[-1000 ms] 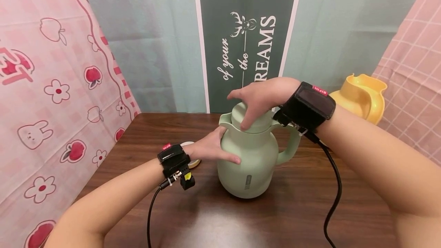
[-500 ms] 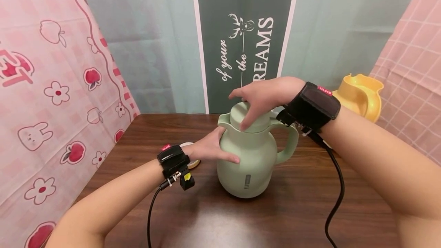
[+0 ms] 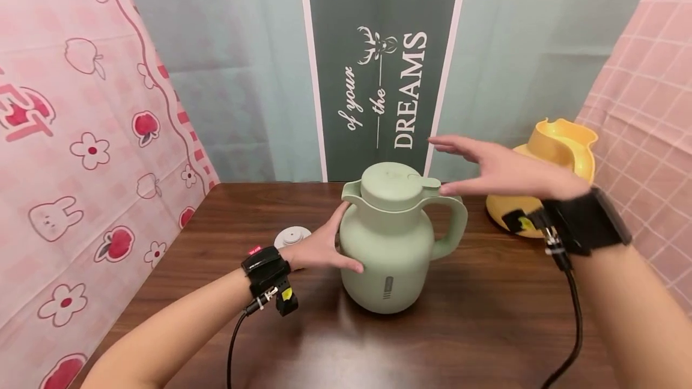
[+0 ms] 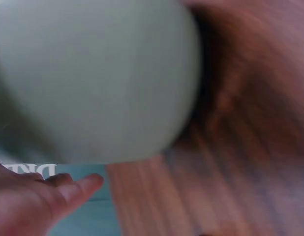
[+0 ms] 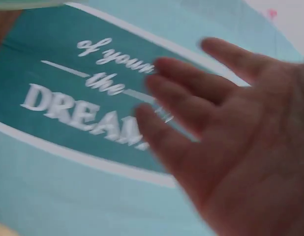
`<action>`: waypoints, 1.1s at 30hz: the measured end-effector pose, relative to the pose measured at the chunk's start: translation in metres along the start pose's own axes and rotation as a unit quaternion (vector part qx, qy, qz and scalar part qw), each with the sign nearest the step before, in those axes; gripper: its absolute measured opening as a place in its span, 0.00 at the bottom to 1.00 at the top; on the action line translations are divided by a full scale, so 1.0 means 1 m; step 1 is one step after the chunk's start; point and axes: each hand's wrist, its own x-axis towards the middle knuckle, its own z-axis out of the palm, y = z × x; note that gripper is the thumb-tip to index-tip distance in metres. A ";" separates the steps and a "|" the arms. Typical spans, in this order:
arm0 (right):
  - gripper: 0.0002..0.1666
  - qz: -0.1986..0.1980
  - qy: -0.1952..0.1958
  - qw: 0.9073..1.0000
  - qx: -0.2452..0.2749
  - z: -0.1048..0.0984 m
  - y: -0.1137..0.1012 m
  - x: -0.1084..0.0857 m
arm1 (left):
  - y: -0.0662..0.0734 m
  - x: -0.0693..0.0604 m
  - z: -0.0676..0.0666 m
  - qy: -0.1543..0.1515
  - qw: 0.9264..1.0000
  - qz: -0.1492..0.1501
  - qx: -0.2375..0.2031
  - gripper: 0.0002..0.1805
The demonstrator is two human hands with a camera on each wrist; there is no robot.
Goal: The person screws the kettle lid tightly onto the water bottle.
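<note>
A pale green vacuum jug (image 3: 386, 257) stands upright on the table, its lid (image 3: 391, 185) on top and its handle to the right. My left hand (image 3: 321, 248) is at the left side of the jug's body, thumb across the front and fingers partly hidden behind; in the left wrist view its fingers look fairly straight beside the blurred jug. My right hand (image 3: 503, 167) hovers in the air to the right of the lid, fingers straight and spread. Nothing is in its palm in the right wrist view.
A yellow jug (image 3: 562, 149) stands at the back right, partly behind my right hand and wrist. A white round piece with a raised knob (image 3: 292, 236) lies behind my left wrist. Printed cloths hang behind and at both sides of the wooden table (image 3: 459, 329).
My right hand has come off the lid and moved right, uncovering the lid's top. The left hand has shifted slightly down and left on the jug. The jug stays in place.
</note>
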 end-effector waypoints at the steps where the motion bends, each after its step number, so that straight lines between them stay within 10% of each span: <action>1: 0.49 -0.003 0.021 0.999 0.026 0.007 0.011 -0.006 | -0.004 -0.003 0.001 -0.002 1.000 -0.005 -0.014 0.69; 6: 0.54 -0.013 0.072 0.991 0.116 0.050 0.059 -0.030 | -0.019 -0.012 0.009 -0.012 0.997 -0.016 -0.081 0.72; 13: 0.56 -0.028 0.019 0.985 0.170 0.119 0.091 -0.040 | -0.034 -0.018 0.019 -0.004 0.996 0.006 -0.084 0.72; 26: 0.44 0.034 -0.026 0.945 0.325 0.180 0.075 -0.061 | -0.042 -0.019 0.036 0.051 0.996 0.049 -0.048 0.70; 33: 0.47 0.094 0.033 0.953 0.287 0.192 0.059 -0.058 | -0.043 -0.017 0.040 0.080 0.995 0.054 -0.034 0.71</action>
